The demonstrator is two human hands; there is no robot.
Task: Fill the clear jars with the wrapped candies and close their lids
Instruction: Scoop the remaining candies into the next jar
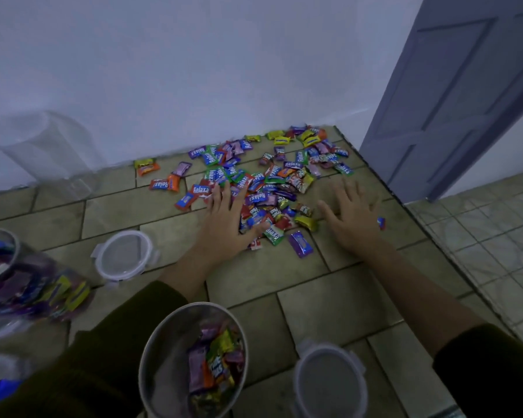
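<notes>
Part-filled jar (166, 342) stands open nearest the viewer, its likely lid (329, 384) just beside it.
Both hands lie flat with fingers straight and spread, gripping nothing: left hand (227, 218) rests on the near edge of the wrapped candies (269, 176), right hand (354, 218) on bare tile (284, 276) just beside them. Judged a bracketing posture, placed to rake the scatter together for a scoop.
</notes>
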